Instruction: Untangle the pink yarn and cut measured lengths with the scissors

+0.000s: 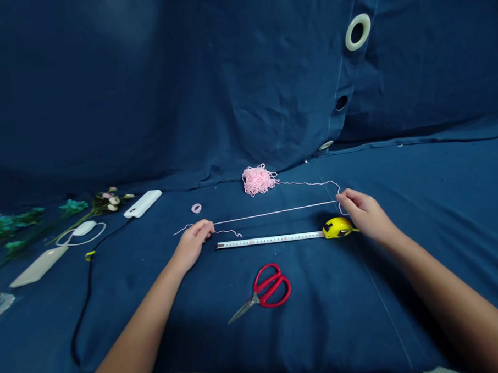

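Observation:
A pink string is stretched taut between my two hands above a blue cloth. My left hand pinches its left end, fingers closed. My right hand pinches the string further right, fingers closed, right beside the yellow tape measure case. The tape blade lies pulled out just below and parallel to the string. From my right hand the string runs back to a loose pink bundle. Red-handled scissors lie shut in front of the tape.
A small pink loop lies near the left hand. At the left are a white power bank, a white mouse, a black cable, artificial flowers and a white tray. The blue curtain with grommets rises behind.

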A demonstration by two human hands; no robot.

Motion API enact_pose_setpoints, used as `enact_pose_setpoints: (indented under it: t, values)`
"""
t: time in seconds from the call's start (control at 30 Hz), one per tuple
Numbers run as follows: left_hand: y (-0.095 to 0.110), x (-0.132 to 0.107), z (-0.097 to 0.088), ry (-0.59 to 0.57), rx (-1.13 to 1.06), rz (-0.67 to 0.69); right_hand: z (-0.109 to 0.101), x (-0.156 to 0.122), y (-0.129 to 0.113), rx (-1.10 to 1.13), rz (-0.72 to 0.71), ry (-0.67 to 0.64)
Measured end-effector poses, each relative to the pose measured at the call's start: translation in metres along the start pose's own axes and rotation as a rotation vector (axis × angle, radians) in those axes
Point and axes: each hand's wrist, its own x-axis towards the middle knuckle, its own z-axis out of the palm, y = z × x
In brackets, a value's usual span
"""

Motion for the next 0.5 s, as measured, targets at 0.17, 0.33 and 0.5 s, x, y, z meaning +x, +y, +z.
enact_pose_setpoints:
  t: [0.17,0.33,0.5]
  values:
    - [0.002,-0.002,-0.003,0.012,0.012,-0.026,-0.011,0.005,0.011,-0.058,0.014,-0.024]
    - [-0.001,-0.002,0.001,-0.077,-0.155,-0.017,-0.015,0.009,0.019,-0.094,0.011,-0.073]
    - [0.005,-0.003,-0.002,-0.07,-0.085,-0.028,-0.017,0.01,0.023,-0.116,0.039,-0.082]
